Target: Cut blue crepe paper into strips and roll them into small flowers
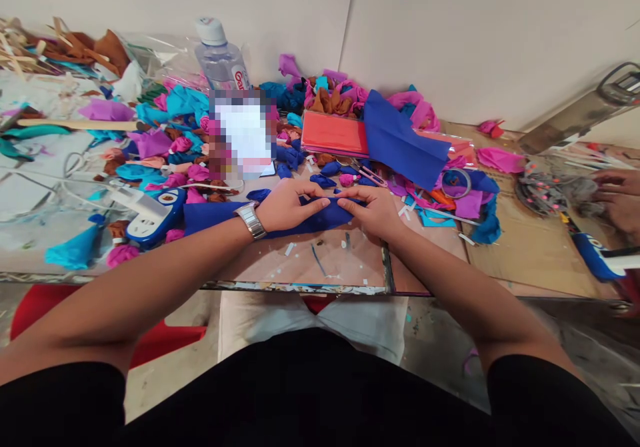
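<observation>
A dark blue strip of crepe paper (213,218) lies along the near part of the table. My left hand (286,206), with a silver watch on its wrist, pinches the strip's upper edge between thumb and fingers. Close beside it, my right hand (374,210) pinches the same strip, thumb and forefinger meeting near the left thumb. What lies right between the fingertips is partly hidden. Just beyond the hands are small twisted blue paper pieces (323,180), a pink rolled piece (349,180) and pink-handled scissors (370,175).
Colourful crumpled pieces (170,134) crowd the back left around a bottle (220,60), a blurred phone (245,134) and a blue-and-white power strip (157,217). Behind lie a red packet (335,134) and a blue sheet (405,140). A tape roll (456,184) and another person's hand (620,197) are right.
</observation>
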